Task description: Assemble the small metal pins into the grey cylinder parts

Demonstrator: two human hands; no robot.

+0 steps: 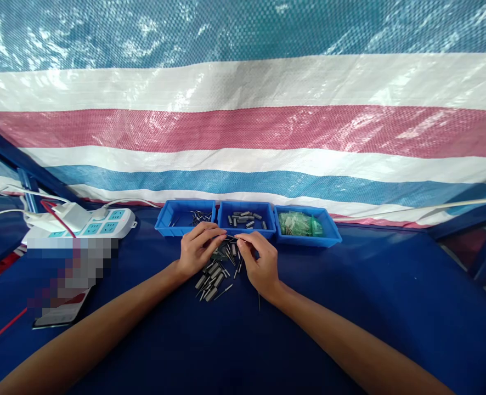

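Observation:
My left hand (197,249) and my right hand (259,263) meet above a small heap of grey cylindrical parts with thin metal leads (216,274) on the dark blue table cover. The fingertips of both hands pinch a thin pin-like part (231,237) held between them. Just behind the hands stand three blue trays: the left tray (173,224) holds a few thin metal pins, the middle tray (267,225) holds grey cylindrical parts, and the right tray (329,233) holds small green pieces.
A white power strip (103,222) with plugged-in cables and a red wire lies at the left. A phone-like flat object (62,312) lies near it. A striped tarp (243,126) hangs behind the table. One loose pin (259,302) lies by my right wrist.

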